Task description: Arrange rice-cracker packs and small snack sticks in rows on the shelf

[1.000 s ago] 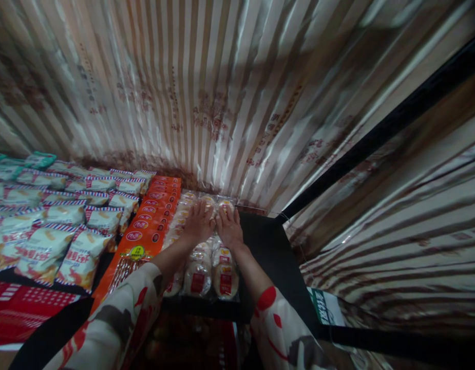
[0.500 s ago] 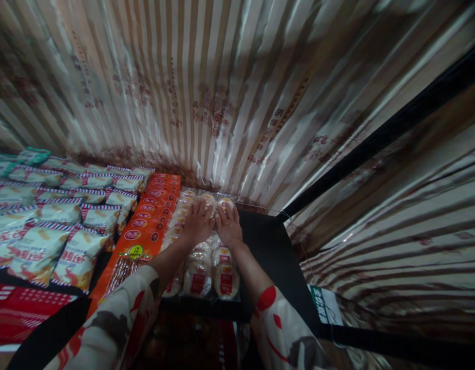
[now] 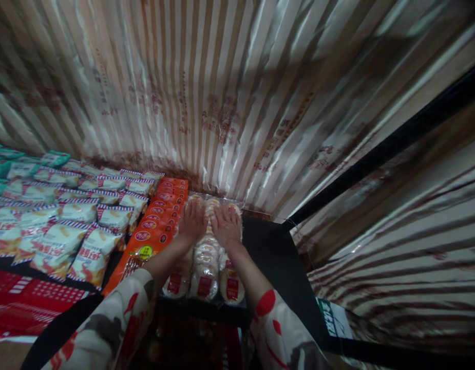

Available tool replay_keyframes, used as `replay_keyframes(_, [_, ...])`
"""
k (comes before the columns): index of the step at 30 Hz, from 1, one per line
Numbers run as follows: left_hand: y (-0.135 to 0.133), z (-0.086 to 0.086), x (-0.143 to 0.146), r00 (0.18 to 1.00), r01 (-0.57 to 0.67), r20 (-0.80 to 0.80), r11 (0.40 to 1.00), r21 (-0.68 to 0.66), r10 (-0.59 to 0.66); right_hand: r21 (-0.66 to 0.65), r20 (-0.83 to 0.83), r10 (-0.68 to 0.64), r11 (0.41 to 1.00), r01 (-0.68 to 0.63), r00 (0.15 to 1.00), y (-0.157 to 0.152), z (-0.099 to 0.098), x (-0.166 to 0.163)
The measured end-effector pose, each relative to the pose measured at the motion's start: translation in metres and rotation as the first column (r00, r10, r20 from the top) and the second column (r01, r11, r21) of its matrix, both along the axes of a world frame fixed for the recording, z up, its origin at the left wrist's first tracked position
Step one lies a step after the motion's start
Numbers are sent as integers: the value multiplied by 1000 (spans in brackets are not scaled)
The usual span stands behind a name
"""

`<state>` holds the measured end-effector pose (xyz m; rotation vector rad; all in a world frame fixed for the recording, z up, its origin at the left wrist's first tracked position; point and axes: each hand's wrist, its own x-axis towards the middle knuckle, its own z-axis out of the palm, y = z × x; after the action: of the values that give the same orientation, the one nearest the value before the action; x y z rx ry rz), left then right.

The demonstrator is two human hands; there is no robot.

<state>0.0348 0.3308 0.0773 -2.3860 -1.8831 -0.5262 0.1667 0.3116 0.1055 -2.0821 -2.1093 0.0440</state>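
Rows of round, pale cakes or biscuits in clear wrap with red labels (image 3: pixel 205 285) lie on a black shelf (image 3: pixel 265 257). My left hand (image 3: pixel 192 222) rests flat on the far part of the left row, fingers stretched forward. Beside it, my right hand (image 3: pixel 225 225) lies palm down over the middle and right rows, fingers slightly spread. Neither hand grips anything; both cover part of the wrapped rounds. Just left of them is a line of overlapping orange snack packs (image 3: pixel 154 216).
Several white snack bags with striped edges (image 3: pixel 60 244) fill the left side, with green bags (image 3: pixel 54 158) behind. A red plastic basket (image 3: pixel 33 303) is at lower left. Striped sheeting (image 3: pixel 217 92) hangs behind, and a black pole (image 3: pixel 376 149) slants at right.
My left hand has shifted left from the middle onto the left row. My right hand has moved slightly left across the wrapped rounds. The view has turned a little left.
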Motion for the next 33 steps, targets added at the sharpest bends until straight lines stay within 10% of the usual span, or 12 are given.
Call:
replay_keyframes(21, [-1, 11, -3, 999, -24, 32, 992, -120, 28, 157, -85, 1, 988, 13, 996, -1, -10, 7])
replay_keyframes(33, [-85, 11, -31, 997, -53, 59, 989, 136, 45, 309, -94, -48, 948, 75, 994, -93, -24, 13])
